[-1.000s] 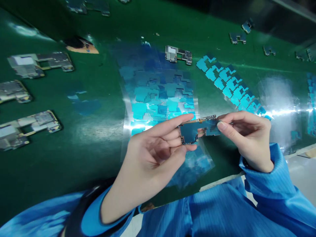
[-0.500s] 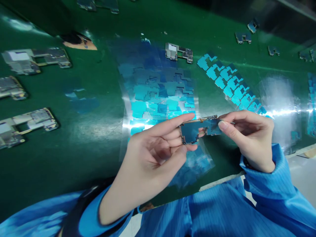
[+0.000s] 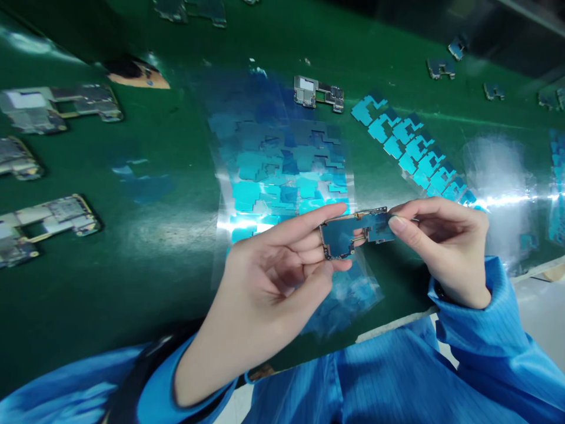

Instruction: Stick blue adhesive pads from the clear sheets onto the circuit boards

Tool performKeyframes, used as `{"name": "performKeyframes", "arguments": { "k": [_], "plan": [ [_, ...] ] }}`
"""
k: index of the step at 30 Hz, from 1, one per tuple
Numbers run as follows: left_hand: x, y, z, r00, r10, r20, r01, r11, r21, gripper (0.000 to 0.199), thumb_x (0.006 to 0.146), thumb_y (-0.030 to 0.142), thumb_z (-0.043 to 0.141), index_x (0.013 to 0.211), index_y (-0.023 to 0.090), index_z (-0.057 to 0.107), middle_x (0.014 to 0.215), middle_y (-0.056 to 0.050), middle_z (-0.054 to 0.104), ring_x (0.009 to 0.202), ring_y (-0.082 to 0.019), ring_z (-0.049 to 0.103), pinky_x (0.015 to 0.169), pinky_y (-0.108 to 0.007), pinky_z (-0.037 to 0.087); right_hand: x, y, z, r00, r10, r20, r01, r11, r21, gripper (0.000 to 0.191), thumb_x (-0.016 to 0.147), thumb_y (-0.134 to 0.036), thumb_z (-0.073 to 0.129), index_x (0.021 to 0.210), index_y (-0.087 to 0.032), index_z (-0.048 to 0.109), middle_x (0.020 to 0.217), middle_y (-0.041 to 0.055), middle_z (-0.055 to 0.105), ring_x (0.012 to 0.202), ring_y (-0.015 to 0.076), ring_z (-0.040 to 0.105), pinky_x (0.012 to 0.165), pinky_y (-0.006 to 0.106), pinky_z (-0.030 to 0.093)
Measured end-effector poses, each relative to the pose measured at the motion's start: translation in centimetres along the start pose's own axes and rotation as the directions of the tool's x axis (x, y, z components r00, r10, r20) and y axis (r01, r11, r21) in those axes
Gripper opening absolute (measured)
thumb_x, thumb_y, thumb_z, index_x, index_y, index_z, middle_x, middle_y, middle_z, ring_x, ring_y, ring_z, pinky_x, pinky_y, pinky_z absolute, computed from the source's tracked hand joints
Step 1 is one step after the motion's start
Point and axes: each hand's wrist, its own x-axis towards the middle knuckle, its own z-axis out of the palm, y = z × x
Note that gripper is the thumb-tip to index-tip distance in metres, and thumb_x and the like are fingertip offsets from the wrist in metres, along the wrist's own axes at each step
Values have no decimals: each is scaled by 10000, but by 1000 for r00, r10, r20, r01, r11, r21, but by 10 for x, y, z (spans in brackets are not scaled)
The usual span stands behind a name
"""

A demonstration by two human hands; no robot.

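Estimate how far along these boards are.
Partway, I think. Likely done: far-right boards, dark-faced like film, but too small to confirm. In hand: one board with blue film across most of its face; left hand holds it, right hand pinches the right end. Probably remaining: bare-looking boards at left; film cutouts still lie out.

grn tabletop [image 3: 145, 259], glare streaks | 3 bds [image 3: 66, 213] at L | tan patch [image 3: 155, 77] upper L (dk area adjoining)
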Motion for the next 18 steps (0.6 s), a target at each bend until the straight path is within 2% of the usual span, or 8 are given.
{"name": "performKeyframes", "arguments": {
  "k": [6,13,18],
  "plan": [
    [1,-1,-2,999,10,36,-11,999,36,406,701,170,735,1088,293,758,589,45,684,626,-185,718,745,-329,633,0,0,0,1000,-1,7,1,1000,25,77,765,-175,782,750,-231,732,725,-23,743,649,117,709,645,220,627],
    [0,-1,0,1000,3,14,-3,1000,-7,373,704,172,733,1059,282,769,699,14,738,702,-207,731,739,-312,625,0,0,0,1000,9,0,-9,1000,1,66,760,-217,793,736,-233,733,714,-18,740,624,125,699,624,240,626],
    [1,-2,-2,1000,4,-12,-3,997,81,380,695,215,781,1071,273,769,498,70,587,525,-147,657,695,-302,634,0,0,1,1000,-9,-9,9,1000,8,99,750,-141,788,745,-225,737,714,-27,745,638,114,710,632,199,625]
  ]
}}
